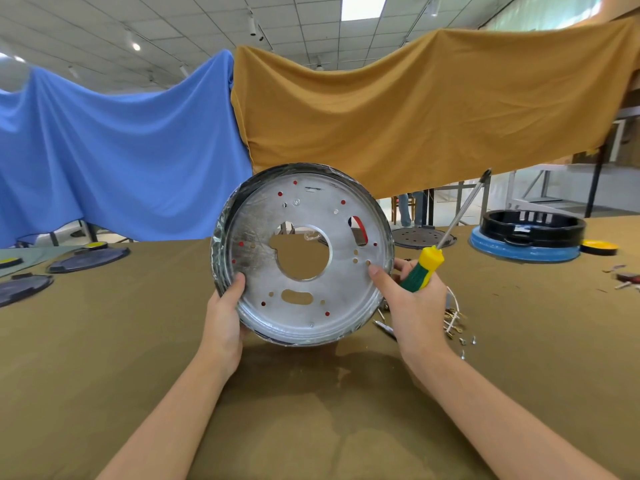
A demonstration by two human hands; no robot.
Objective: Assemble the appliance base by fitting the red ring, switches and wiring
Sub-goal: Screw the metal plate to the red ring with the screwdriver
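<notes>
I hold a round silver appliance base [332,289] upright over the table, its flat metal face toward me. It has a large centre hole and several small holes; red shows through some of them and through a slot at its right. My left hand [223,320] grips the lower left rim, thumb on the face. My right hand [412,303] holds the right rim, thumb pressed on the face, while its fingers also grip a green and yellow screwdriver [424,268] whose shaft points up and to the right.
Loose screws, terminals and white wires [455,323] lie on the olive table cloth [311,410] beside my right hand. A black ring on a blue base [526,237] stands at the right, dark discs [86,259] at the left. Blue and ochre cloths hang behind.
</notes>
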